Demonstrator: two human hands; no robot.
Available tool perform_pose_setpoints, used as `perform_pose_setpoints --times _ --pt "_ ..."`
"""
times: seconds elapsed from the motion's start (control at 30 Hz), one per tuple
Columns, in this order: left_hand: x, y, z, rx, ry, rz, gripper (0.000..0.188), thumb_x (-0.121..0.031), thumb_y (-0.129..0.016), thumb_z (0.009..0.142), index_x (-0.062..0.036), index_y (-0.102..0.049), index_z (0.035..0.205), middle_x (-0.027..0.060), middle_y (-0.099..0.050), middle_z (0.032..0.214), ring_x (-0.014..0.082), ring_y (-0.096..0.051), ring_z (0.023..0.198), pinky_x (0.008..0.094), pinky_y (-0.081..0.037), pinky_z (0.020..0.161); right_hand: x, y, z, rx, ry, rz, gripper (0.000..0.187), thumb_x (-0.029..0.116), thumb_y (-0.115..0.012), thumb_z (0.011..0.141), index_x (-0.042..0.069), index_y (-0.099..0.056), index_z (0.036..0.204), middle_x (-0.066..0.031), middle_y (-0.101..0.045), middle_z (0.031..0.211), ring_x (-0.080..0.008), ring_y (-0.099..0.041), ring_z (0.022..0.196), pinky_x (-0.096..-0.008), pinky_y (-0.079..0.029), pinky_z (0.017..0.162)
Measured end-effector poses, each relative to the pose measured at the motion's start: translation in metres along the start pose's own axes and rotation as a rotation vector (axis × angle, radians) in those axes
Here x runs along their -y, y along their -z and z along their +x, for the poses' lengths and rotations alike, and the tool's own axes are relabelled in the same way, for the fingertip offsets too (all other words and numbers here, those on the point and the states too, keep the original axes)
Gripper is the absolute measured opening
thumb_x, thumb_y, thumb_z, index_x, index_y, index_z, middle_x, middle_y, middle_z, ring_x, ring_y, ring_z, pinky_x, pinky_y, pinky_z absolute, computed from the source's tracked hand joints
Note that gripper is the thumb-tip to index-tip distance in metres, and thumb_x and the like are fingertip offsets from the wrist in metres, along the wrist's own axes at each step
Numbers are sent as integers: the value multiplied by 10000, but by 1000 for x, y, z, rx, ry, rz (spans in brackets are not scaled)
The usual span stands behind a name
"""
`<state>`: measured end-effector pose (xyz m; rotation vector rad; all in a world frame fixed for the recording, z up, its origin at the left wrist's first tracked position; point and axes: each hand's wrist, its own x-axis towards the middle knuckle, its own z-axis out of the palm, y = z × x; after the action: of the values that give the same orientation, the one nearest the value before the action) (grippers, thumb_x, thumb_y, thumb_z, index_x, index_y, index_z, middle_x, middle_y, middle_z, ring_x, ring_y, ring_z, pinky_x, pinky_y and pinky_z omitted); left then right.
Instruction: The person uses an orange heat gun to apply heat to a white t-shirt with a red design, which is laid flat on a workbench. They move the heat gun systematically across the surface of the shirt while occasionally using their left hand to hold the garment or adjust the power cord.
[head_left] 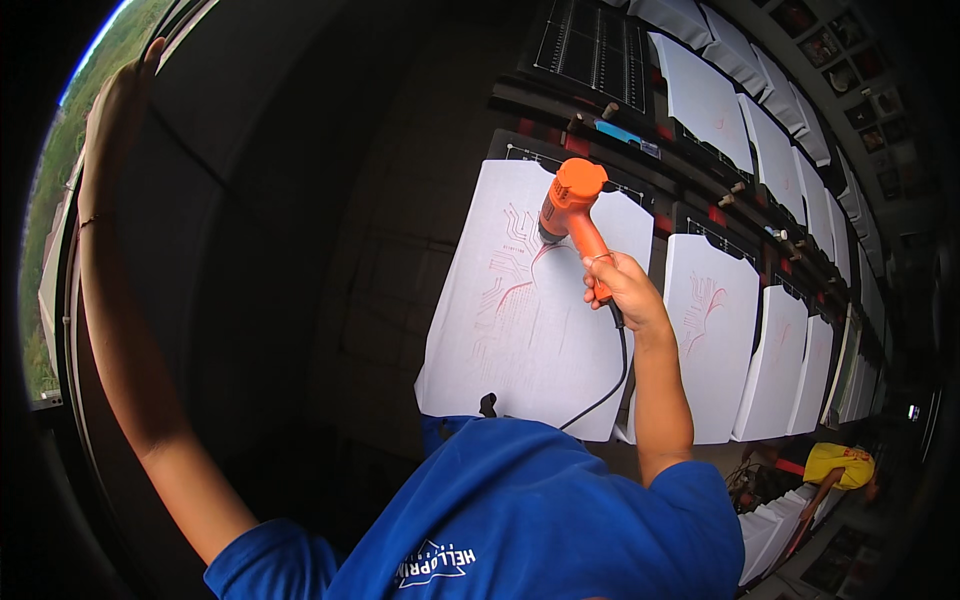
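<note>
My right hand [628, 288] is closed around the handle of an orange heat gun [578, 200]. Its dark nozzle points down, close over the upper part of a white shirt [570, 345] laid flat on a dark board. Thin reddish lines, curved and circuit-like, are printed on that cloth around the nozzle. A black cord [612, 390] runs from the handle across the fabric toward my body. Far to the left, my left arm is raised, and my left hand [118, 105] rests along the window edge with its fingers stretched out, holding nothing visible.
More white shirts [710, 310] lie on boards in rows to the right, several with red printed lines. A bare black board [590, 55] with white markings is at the top. A person in a yellow shirt [838, 466] bends at the lower right. A window [45, 260] borders the left.
</note>
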<state>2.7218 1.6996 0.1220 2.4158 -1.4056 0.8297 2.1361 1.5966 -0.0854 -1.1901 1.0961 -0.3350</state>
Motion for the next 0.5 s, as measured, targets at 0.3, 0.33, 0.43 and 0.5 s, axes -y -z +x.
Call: perform_pose_setpoints --times 0.3,0.33,0.43,0.5 --pt "13 -8 2 -11 -27 -87 653 -568 -356 988 46 -380 769 187 -362 654 270 -348 603 434 -408 678 -7 -9 7 47 24 -65 352 302 -631 888 -14 -549 1018 -22 -576 717 -89 -591 583 -203 -460 490" --pt "16 -9 3 -18 -22 -89 657 -570 -357 987 47 -380 762 187 -362 649 274 -352 598 438 -408 676 -3 -9 10 60 2 -39 343 301 -630 889 -9 -547 1010 -22 -576 719 -90 -589 584 -205 -462 491" --pt "17 -15 3 -13 -6 -105 670 -577 -361 982 51 -397 752 185 -370 633 285 -367 586 446 -408 670 4 -12 15 73 -17 -16 322 298 -626 895 1 -543 990 -22 -575 724 -93 -589 590 -211 -467 496" --pt "12 -10 3 22 10 -96 680 -587 -363 977 55 -428 761 182 -386 622 291 -383 580 447 -409 666 2 -20 21 72 42 -59 313 297 -620 902 6 -541 985 -22 -574 725 -95 -591 596 -214 -471 499"
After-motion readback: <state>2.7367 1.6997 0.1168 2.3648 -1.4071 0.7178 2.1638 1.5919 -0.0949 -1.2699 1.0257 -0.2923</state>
